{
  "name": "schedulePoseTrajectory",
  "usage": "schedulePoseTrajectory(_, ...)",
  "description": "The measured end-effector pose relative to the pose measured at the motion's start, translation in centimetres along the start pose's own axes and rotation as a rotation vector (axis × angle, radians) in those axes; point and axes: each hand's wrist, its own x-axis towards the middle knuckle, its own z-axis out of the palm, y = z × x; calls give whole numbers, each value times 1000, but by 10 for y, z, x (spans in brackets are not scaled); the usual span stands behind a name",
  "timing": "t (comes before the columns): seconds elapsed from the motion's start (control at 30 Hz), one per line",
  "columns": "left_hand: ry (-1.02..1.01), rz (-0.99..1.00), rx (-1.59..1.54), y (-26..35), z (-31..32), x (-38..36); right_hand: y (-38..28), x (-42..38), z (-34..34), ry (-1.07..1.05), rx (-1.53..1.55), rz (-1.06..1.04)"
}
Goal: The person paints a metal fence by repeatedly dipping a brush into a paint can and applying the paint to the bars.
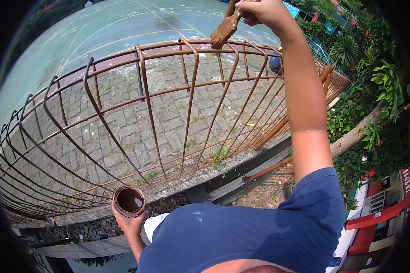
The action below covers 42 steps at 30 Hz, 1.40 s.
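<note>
My right hand (262, 11) is raised at the top of the view, closed around the handle of a paintbrush (224, 31) whose brown-coated bristles touch the top rail of a curved metal railing (141, 95). Part of the railing is brown and part dark. My left hand (128, 221) is low at the left, holding from below a small round tin of brown paint (129, 200), upright and open. A blue shirt sleeve covers my right shoulder.
Beyond the railing lies a brick-paved strip (168, 113), then a green court (109, 27) with painted lines. A concrete ledge (223, 170) runs under the railing. Leafy shrubs (373, 113) fill the right side. A red-and-white structure (382, 209) stands at the lower right.
</note>
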Motion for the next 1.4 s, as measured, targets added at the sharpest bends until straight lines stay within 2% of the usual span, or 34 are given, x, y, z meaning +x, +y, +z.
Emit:
schedulePoseTrajectory(0.03, -9, -6, 7, 5, 0, 0, 0, -3, -2, -25, 49, -38)
schedulePoseTrajectory(0.1, -25, -22, 16, 10, -1, 0, -11, -27, 7, 191, 147, -164)
schedulePoseTrajectory(0.13, -22, 13, 36, 6, 0, 3, -21, -39, 8, 210, 118, -272)
schedulePoseTrajectory(0.17, -28, 48, 72, 2, -6, 4, -3, -45, 1, 231, 171, -297)
schedulePoseTrajectory(0.3, -1, 48, 89, 8, -13, 10, -24, -105, 30, 274, 317, -516)
schedulePoseTrajectory(0.47, 72, 50, 81, -9, -14, 5, -24, -157, 73, 335, 270, -673)
schedulePoseTrajectory(0.57, 58, 44, 224, 7, -20, 2, -22, -177, 107, 373, 295, -690)
schedulePoseTrajectory(0.6, 53, -12, 222, 20, -23, 0, -17, -181, 116, 355, 320, -728)
schedulePoseTrajectory(0.7, 52, 60, -107, -2, -18, 2, -7, -192, 135, 398, 268, -715)
schedulePoseTrajectory(0.73, 70, 13, -126, -6, -20, 0, -4, -194, 140, 442, 302, -663)
schedulePoseTrajectory(0.77, 98, 11, 38, -15, -26, 0, -2, -198, 142, 444, 337, -619)
schedulePoseTrajectory(0.83, 131, -42, 139, -21, -35, 0, -3, -203, 149, 485, 356, -519)
schedulePoseTrajectory(0.87, 110, -23, 57, -22, -39, 4, -2, -205, 152, 482, 342, -478)
schedulePoseTrajectory(1.0, -28, 23, 84, -16, -57, 34, -7, -196, 172, 561, 482, -134)
schedulePoseTrajectory(1.03, -63, 64, 120, -13, -61, 41, -12, -190, 176, 555, 482, -103)
schedulePoseTrajectory(1.13, -148, 193, 297, 0, -75, 58, -22, -173, 190, 538, 408, -109)
schedulePoseTrajectory(1.23, -133, 230, 168, -12, -80, 60, -32, -176, 192, 530, 367, -97)
schedulePoseTrajectory(1.3, -142, 184, -66, -24, -81, 61, -37, -193, 184, 572, 223, -114)
schedulePoseTrajectory(1.4, -172, 313, 105, -23, -98, 70, -32, -234, 172, 679, 337, -164)
